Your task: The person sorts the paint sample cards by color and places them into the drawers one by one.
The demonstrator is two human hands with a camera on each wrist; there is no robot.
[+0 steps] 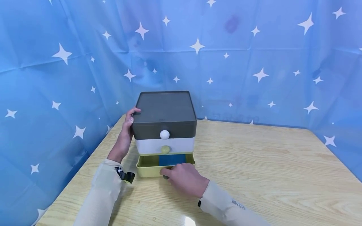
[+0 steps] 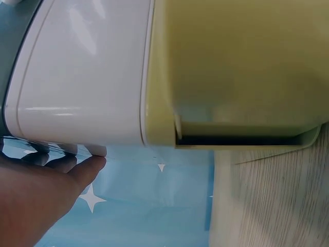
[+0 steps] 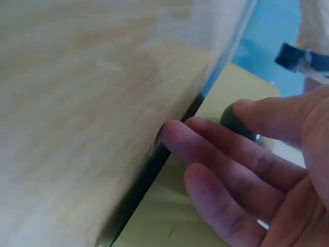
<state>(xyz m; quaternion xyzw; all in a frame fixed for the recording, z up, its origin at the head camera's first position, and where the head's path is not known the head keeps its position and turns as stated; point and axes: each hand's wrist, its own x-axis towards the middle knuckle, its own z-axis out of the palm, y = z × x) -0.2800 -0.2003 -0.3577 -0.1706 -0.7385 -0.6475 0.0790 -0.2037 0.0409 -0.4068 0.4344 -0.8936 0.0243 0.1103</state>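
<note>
A small three-tier drawer box stands on the table, with a dark grey top drawer (image 1: 164, 129), a white middle drawer (image 1: 150, 146) and a yellow-green bottom drawer (image 1: 148, 171). The bottom drawer is pulled out, and a flat blue item (image 1: 172, 159) shows inside it. My right hand (image 1: 186, 179) holds the bottom drawer's dark green knob (image 3: 234, 122), thumb on one side of it and fingers along the drawer front. Against the box's left side rests my left hand (image 1: 125, 136), its fingers stretched along the wall near the top edge.
A white knob (image 1: 164, 134) sits on the top drawer and a yellow-green knob (image 1: 165, 149) on the middle one. The wooden table (image 1: 254, 163) extends to the right. Blue star-patterned cloth (image 1: 226, 62) hangs behind and at both sides.
</note>
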